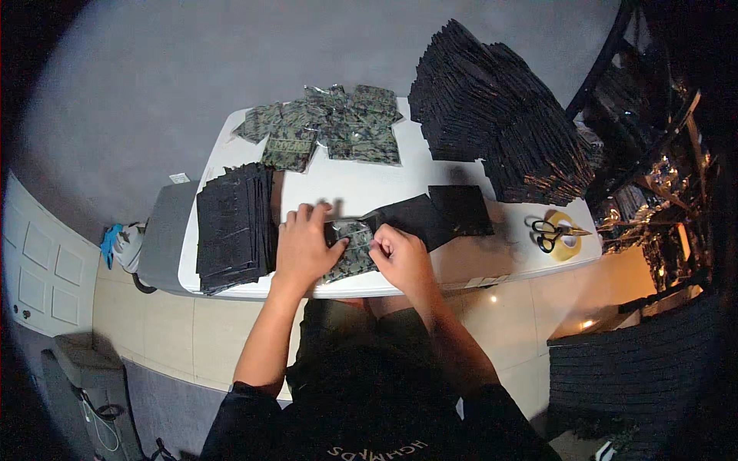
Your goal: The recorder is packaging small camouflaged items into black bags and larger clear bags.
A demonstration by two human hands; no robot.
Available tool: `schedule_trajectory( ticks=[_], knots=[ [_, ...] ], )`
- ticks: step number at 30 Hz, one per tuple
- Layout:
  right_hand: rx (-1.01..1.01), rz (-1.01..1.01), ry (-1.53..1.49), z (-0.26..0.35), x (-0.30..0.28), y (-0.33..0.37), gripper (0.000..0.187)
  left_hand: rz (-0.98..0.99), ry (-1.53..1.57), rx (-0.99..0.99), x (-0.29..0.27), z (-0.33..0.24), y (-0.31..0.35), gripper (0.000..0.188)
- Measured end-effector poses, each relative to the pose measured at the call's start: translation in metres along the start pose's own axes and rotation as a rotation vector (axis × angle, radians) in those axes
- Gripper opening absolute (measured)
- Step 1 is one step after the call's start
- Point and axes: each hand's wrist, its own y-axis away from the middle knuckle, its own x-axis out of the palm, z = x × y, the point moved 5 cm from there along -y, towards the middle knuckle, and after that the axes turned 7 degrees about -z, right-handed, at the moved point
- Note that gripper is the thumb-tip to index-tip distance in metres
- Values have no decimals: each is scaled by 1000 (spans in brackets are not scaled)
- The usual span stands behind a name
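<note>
A camouflage cloth item in a clear plastic packet (350, 257) lies near the table's front edge. My left hand (302, 246) rests over its left part, fingers stretched out and thumb on the plastic. At the packet's right edge, my right hand (403, 263) is closed in a pinch; its fingertips seem to grip the plastic there. Partly under and behind the packet, a flat black piece (415, 219) reaches to the right. Another black piece (461, 210) overlaps its far end.
Left of my hands stands a stack of black flat pieces (234, 227). Several bagged camouflage items (338, 127) lie at the back of the white table (369, 180). Tall black stacks (500, 107) fill the far right. Black-handled scissors (550, 233) lie on a yellow tape roll (567, 244).
</note>
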Motion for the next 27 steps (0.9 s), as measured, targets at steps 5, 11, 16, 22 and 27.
schedule_trajectory(
  ticks=[5, 11, 16, 22, 27],
  knots=[
    [45, 43, 44, 0, 1, -1, 16, 234, 253, -291, 22, 39, 5, 56],
    [65, -19, -44, -3, 1, -1, 13, 183, 1297, -802, 45, 43, 21, 25],
    [22, -32, -70, -3, -1, -1, 16, 260, 1601, -929, 47, 27, 41, 34],
    [20, -52, -13, -3, -6, 0, 15, 142, 432, -263, 21, -10, 24, 28],
    [-28, -51, -5, 19, -5, -8, 14, -75, 757, -368, 45, 12, 30, 28]
  ],
)
